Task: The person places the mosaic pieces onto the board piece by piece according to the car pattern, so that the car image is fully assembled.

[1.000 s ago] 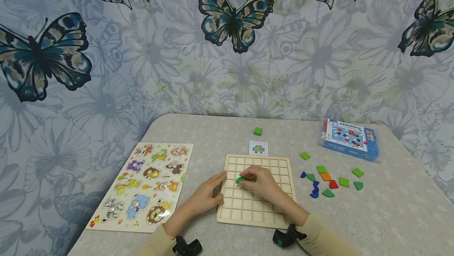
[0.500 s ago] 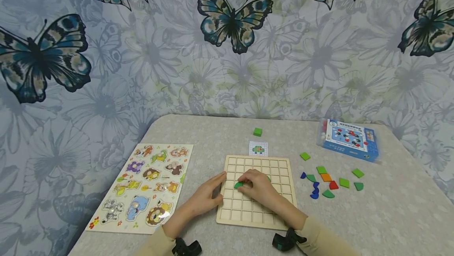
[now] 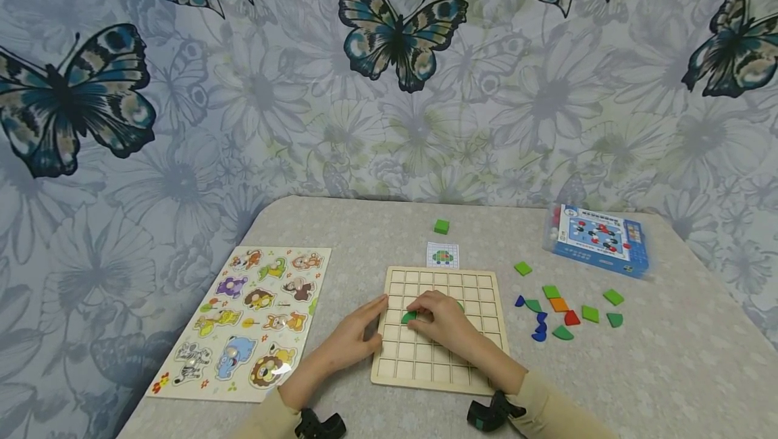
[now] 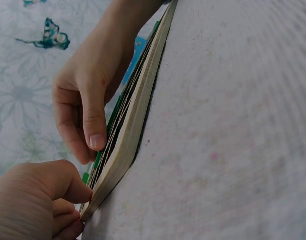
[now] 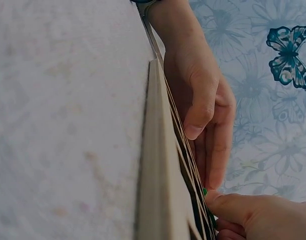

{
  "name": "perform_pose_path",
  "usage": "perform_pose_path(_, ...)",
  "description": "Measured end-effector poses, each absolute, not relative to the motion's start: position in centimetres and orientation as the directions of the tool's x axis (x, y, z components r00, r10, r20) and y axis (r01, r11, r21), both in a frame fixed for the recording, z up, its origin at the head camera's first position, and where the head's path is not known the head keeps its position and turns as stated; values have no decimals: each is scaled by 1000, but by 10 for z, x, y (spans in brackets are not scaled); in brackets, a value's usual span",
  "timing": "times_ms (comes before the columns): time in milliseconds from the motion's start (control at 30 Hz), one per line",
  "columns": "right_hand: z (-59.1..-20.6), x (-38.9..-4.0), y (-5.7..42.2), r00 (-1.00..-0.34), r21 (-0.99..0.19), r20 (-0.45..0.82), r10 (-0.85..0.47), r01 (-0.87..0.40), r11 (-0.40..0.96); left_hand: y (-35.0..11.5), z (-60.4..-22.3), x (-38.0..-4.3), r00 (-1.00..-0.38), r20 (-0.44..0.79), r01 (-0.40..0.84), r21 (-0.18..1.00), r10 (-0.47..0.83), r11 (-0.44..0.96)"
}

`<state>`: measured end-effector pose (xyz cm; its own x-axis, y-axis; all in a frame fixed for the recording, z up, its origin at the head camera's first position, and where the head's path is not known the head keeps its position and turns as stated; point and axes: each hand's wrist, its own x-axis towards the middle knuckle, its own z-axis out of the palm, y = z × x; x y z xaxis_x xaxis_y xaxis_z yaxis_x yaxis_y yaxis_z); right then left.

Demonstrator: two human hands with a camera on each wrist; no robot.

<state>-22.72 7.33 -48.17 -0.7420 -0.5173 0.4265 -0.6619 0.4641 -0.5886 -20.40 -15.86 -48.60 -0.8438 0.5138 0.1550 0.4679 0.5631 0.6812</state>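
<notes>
A pale wooden grid board (image 3: 437, 377) lies in front of me. My right hand (image 3: 444, 317) is over it, thumb and fingertips pinching a green rounded tile (image 3: 408, 317) near the left side of the grid. Part of that tile is hidden by the fingers. Just past the knuckles shows the edge of another green tile (image 3: 460, 306). My left hand (image 3: 352, 334) touches the board's left edge, fingers extended along it. In the left wrist view, the left thumb and fingertips meet the board's corner (image 4: 100, 200); the right hand (image 4: 95, 95) is beyond.
Loose green, blue, red and orange tiles (image 3: 559, 304) lie right of the board. Behind it are a pattern card (image 3: 442, 255) and a green block (image 3: 442, 226). A blue boxed set (image 3: 602, 240) stands at back right; an animal puzzle board (image 3: 240, 324) lies left.
The right hand has moved slightly down and left with the green tile, which now lies lower on the grid. Over the last half second it is still. The left hand has stayed put.
</notes>
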Motion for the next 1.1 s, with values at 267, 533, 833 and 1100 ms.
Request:
perform_pose_path(267, -474, -226, 76, -788, -705, 385, -480, -587, 398, -158, -488, -203, -842, 167, 477, 675, 513, 563)
perform_pose_path(533, -442, -243, 119, -892, -807, 303, -334, -427, 408, -157, -488, -203, -844, 167, 476, 671, 509, 569)
perform_pose_path(833, -451, -285, 222, -976, -775, 190, -104, -214, 594, -157, -487, -206, -839, 177, 488, 662, 514, 569)
perform_pose_path(1100, -463, -292, 255, -979, -724, 202, -39, -175, 668, -158, -487, -203, -845, 162, 472, 672, 509, 570)
